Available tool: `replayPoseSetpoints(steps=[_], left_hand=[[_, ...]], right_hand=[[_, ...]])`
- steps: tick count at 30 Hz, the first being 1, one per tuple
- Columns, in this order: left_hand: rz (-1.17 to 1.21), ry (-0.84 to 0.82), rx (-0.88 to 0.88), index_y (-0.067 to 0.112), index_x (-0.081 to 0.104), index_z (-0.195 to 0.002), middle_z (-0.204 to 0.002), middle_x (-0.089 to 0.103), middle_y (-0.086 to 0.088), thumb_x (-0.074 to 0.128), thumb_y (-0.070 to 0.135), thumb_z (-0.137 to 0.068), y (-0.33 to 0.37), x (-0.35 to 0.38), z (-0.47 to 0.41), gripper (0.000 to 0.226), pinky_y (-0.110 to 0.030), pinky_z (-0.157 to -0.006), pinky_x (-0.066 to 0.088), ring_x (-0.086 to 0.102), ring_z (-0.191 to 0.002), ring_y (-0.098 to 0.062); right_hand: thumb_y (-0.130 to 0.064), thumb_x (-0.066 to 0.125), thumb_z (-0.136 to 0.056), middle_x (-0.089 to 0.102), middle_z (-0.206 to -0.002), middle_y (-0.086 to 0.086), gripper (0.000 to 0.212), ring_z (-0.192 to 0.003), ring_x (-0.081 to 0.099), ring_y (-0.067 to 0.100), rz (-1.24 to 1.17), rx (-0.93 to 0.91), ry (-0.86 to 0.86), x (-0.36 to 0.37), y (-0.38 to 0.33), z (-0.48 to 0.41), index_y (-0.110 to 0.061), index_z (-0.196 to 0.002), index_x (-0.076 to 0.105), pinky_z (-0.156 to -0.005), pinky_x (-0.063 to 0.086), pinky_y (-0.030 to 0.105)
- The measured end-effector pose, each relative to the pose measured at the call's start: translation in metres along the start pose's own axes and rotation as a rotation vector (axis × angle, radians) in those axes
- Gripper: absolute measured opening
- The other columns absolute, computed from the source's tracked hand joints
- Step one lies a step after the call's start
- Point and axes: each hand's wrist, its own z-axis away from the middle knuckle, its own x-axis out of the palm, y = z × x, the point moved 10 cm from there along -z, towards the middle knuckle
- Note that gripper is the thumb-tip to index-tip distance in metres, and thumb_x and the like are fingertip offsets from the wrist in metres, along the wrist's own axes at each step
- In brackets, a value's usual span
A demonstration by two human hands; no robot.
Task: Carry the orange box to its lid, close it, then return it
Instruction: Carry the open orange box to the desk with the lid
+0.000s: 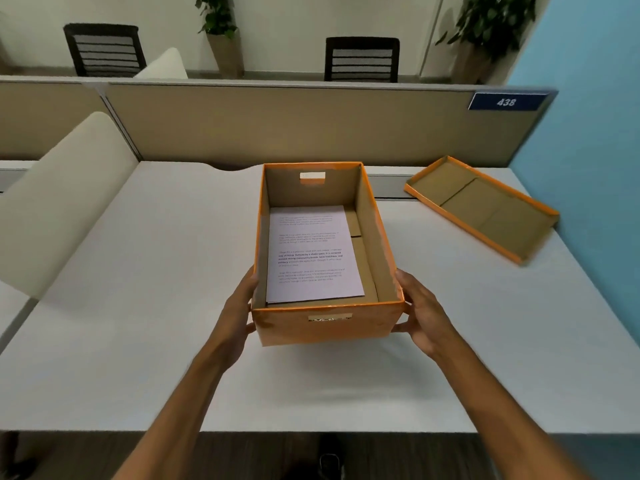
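Left hand (pixel 239 315) and right hand (pixel 420 318) clamp opposite sides of the open orange box (pixel 329 327) at frame center, over the white desk (pixel 138 306). Printed sheet (pixel 313 254) lies inside. Lid (pixel 481 207) lies upturned, upper right, well apart.

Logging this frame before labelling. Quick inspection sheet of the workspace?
Surface: white desk, bare apart from the job's things.
Job's things: orange box open, mid-desk, printed sheet lying flat inside; whether the box is lifted or resting cannot be told. Lid lies inside-up at the far right of the desk, apart from the box.
Clutter: nothing seen.
Grippers: left hand and right hand press the box's near corners from either side, fingers on its side walls.
Cables: nothing seen.
Surroundings: beige partition with a blue 438 plate, two dark chairs and potted plants beyond, blue wall on the right.
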Motion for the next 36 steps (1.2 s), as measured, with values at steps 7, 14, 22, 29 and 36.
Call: replayPoseSetpoints(steps=[7,14,22,29,36], left_hand=[[-0.073,-0.055,0.026,0.053,0.045,-0.141,-0.148,0.052,0.011,0.041,0.074,-0.085,-0.015,0.009,0.020,0.061,-0.057,-0.107,0.043,0.052,-0.132,-0.026],[-0.089,-0.100,0.045,0.059,0.043,-0.139,-0.150,0.050,0.013,0.043,0.079,-0.080,-0.041,0.014,0.044,0.062,-0.057,-0.104,0.043,0.051,-0.131,-0.022],[-0.074,-0.097,0.024,0.074,0.046,-0.119,-0.137,0.053,0.025,0.039,0.074,-0.085,-0.069,0.016,0.060,0.034,-0.033,-0.087,0.047,0.055,-0.118,-0.009],[-0.106,-0.077,0.037,0.068,0.046,-0.127,-0.143,0.053,0.018,0.037,0.072,-0.088,-0.074,0.017,0.062,0.040,-0.028,-0.084,0.051,0.056,-0.121,-0.011],[-0.122,-0.060,0.016,0.073,0.045,-0.121,-0.135,0.053,0.026,0.038,0.073,-0.089,-0.076,0.017,0.064,0.033,-0.030,-0.083,0.049,0.055,-0.115,-0.006]], right_hand=[[-0.073,0.062,-0.078,0.073,-0.115,-0.009,0.049,-0.113,0.063,0.026,-0.005,-0.003,0.078,-0.013,0.020,0.041,-0.049,-0.120,0.065,-0.080,0.057,0.062],[-0.073,0.064,-0.076,0.074,-0.109,-0.011,0.042,-0.110,0.065,0.028,-0.028,0.022,0.149,-0.019,0.060,0.074,-0.054,-0.113,0.066,-0.073,0.060,0.052],[-0.065,0.061,-0.084,0.072,-0.117,-0.001,0.040,-0.114,0.064,0.029,-0.087,0.035,0.162,-0.022,0.094,0.093,-0.048,-0.120,0.065,-0.091,0.054,0.056],[-0.067,0.062,-0.081,0.073,-0.115,0.000,0.050,-0.111,0.066,0.028,-0.079,0.046,0.166,-0.023,0.099,0.099,-0.044,-0.124,0.063,-0.083,0.057,0.045],[-0.074,0.062,-0.076,0.073,-0.115,-0.003,0.049,-0.110,0.067,0.027,-0.032,0.034,0.151,-0.026,0.097,0.095,-0.052,-0.119,0.064,-0.087,0.057,0.051]])
